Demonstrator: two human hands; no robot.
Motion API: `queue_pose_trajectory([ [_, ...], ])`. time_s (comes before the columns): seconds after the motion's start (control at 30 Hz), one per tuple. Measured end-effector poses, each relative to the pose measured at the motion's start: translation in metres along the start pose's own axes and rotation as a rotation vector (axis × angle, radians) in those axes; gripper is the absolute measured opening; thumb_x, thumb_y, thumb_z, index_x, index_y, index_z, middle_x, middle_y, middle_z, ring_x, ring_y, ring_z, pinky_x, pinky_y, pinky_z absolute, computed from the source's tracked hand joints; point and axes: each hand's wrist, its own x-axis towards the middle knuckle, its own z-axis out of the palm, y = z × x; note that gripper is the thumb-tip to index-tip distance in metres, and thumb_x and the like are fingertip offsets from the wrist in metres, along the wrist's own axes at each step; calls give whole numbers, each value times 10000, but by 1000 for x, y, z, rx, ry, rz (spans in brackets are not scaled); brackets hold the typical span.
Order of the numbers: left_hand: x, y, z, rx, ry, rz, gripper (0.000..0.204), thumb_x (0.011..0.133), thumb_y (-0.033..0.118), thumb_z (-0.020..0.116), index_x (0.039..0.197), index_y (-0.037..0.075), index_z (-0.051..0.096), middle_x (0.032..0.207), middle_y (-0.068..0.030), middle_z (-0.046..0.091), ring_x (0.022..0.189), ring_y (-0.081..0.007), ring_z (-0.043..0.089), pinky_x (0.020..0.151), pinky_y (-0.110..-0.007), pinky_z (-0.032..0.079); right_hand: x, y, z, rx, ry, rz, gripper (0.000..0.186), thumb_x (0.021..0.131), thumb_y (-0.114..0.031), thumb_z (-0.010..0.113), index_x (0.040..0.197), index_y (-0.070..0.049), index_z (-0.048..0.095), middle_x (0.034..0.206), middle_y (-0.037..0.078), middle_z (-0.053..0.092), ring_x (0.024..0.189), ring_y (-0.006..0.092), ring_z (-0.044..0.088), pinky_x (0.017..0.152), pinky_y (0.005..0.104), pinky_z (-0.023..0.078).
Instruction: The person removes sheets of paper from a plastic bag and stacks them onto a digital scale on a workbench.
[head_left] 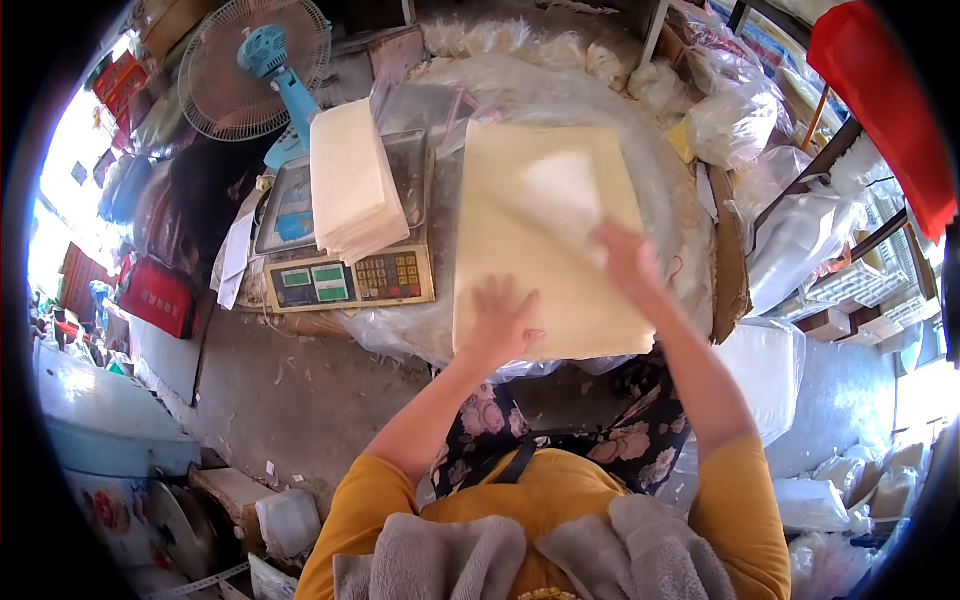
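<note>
A broad stack of cream paper sheets (545, 300) lies in front of me on the plastic-covered table. My left hand (505, 318) rests on its near left part, fingers spread and flat. My right hand (630, 262), blurred by motion, is at the stack's right side. It seems to grip the edge of a top sheet, which looks lifted along a smeared diagonal line. A bright white patch (565, 185) shows on the paper beyond it. Left of the stack, a thick bundle of long cream paper (355, 180) lies on the scale's tray.
The digital scale (395, 278) stands left of the stack, with a blue fan (265, 50) behind it. Clear plastic sheeting (560, 85) spreads under the paper. A cardboard edge (730, 255) borders the right side. Filled plastic bags (735, 120) and a shelf are farther right.
</note>
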Motion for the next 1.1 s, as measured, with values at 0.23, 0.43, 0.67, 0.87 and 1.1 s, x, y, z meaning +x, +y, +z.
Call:
queue_pose_trajectory([
  [0.23, -1, 1, -11, 52, -16, -17, 682, 765, 445, 657, 1373, 192, 479, 1452, -294, 289, 1345, -550, 198, 1049, -687, 190, -8, -129, -112, -351, 303, -549, 343, 849, -45, 548, 1187, -35, 606, 1009, 146, 667, 861, 297, 660, 719, 360, 539],
  [0.43, 6, 4, -52, -928, 504, -328, 584, 757, 134, 705, 1309, 137, 512, 1427, -171, 382, 1377, -344, 290, 1107, -526, 232, -97, -91, -50, -375, -112, -528, 471, 723, 74, 533, 1178, -29, 594, 1034, 130, 662, 811, 310, 621, 795, 398, 521],
  [0.67, -40, -66, -45, -711, 48, 122, 222, 820, -18, 602, 1030, 19, 663, 1024, -87, 677, 1027, -240, 618, 919, -320, 451, -112, -30, -105, 372, -493, 58, 345, 873, 82, 504, 1188, -7, 613, 1084, 91, 679, 1091, 173, 608, 930, 307, 473],
  [0.87, -39, -59, -62, -1032, 189, -523, 184, 881, 144, 641, 930, -32, 666, 794, -46, 687, 778, -86, 611, 722, -252, 486, -109, 16, -94, 146, -293, 47, 233, 844, -69, 585, 1060, 2, 637, 950, 128, 687, 893, 205, 639, 831, 331, 487],
  [1.1, 12, -50, -60, -473, 313, -633, 448, 823, 247, 708, 1167, -1, 564, 971, -165, 673, 851, -275, 654, 780, -364, 505, -82, 62, -21, 207, -16, 413, 408, 792, -131, 663, 1173, -1, 594, 925, 136, 697, 885, 192, 652, 791, 339, 498],
])
